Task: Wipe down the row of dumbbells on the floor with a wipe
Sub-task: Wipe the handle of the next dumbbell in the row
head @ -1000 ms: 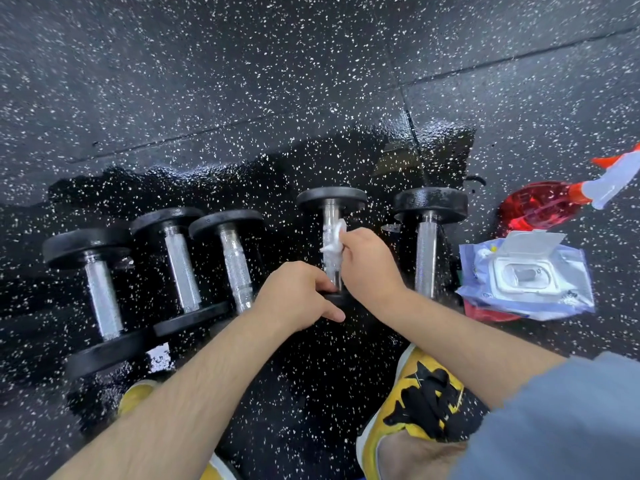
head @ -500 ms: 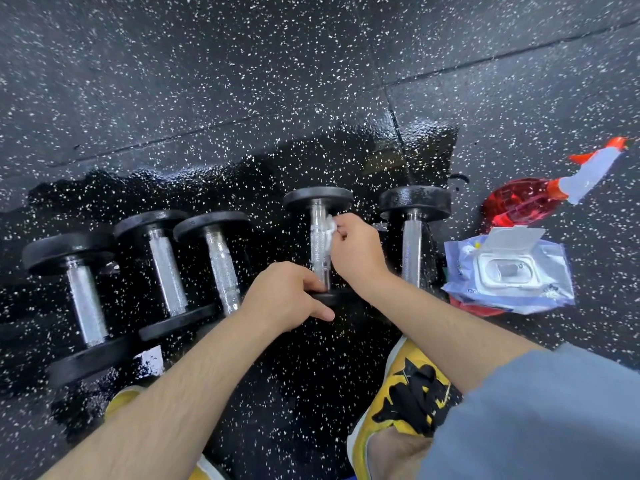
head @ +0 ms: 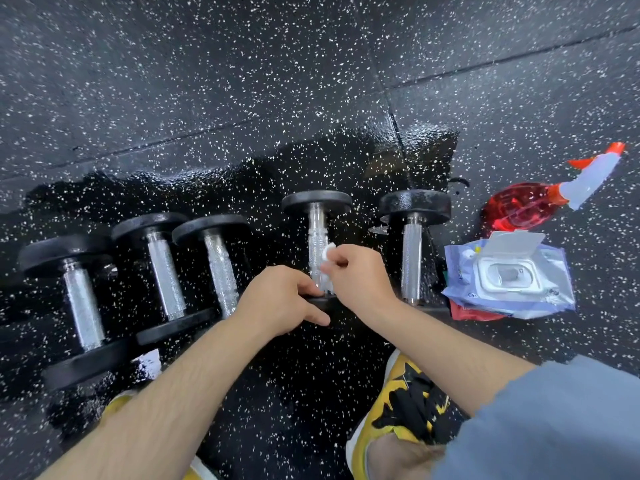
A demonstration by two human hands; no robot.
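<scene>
Several black dumbbells with chrome handles lie in a row on the wet speckled floor. My right hand pinches a small white wipe against the lower handle of the fourth dumbbell. My left hand grips the near end plate of that same dumbbell, fingers curled over it. To the left lie three dumbbells, and one more dumbbell lies to the right.
An open pack of wipes sits right of the row, with a red spray bottle lying behind it. My yellow-and-black shoes stand close in front of the dumbbells. The floor around the row is wet and shiny.
My right hand slid the wipe up the handle, then back down toward the near end. My left hand stayed on the near plate.
</scene>
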